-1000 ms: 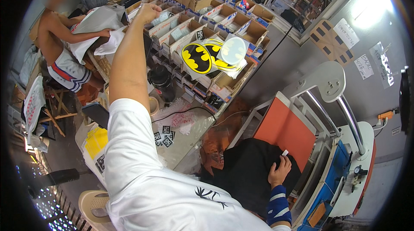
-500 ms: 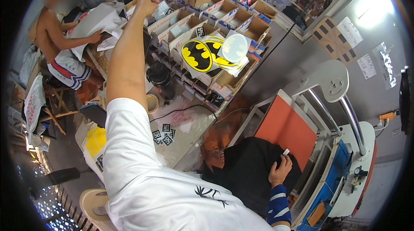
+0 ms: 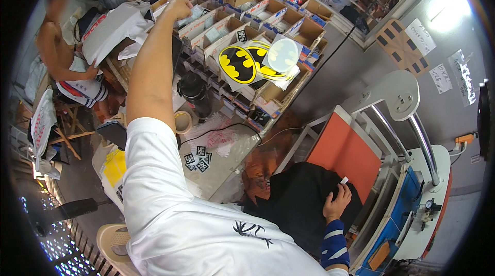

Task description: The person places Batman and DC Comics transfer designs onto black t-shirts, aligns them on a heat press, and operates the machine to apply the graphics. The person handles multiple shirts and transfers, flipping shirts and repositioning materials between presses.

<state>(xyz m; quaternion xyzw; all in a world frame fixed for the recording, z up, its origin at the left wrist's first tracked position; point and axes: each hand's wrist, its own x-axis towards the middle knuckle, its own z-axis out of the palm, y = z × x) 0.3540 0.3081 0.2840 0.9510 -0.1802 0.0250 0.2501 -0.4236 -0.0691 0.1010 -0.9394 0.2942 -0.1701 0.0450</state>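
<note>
My left arm reaches far forward, and my left hand [image 3: 179,7], its fingers curled in, is over the far-left compartments of a cardboard box rack [image 3: 219,36]. Pale plastic-wrapped pieces [image 3: 197,13] lie beside it; whatever its fingers hold is hidden. My right hand [image 3: 337,202], with a blue-and-white band on the wrist, lies with fingers extended on a black garment [image 3: 304,191]. A small white tag [image 3: 344,179] shows at its fingertips. The garment drapes over the near part of an orange-red press pad [image 3: 348,144].
Yellow-and-black oval bat-emblem prints [image 3: 237,64] lie on the rack's front. A black jug [image 3: 194,93], a tape roll [image 3: 182,121] and small black-and-white labels [image 3: 198,160] are on the table. The press's metal arm [image 3: 425,147] rises at right. A person [image 3: 51,59] sits at far left.
My left hand has shifted slightly left, away from the plastic-wrapped pieces. The seated person's arm has dropped, and the white sheet there has changed shape. My right hand stays on the garment.
</note>
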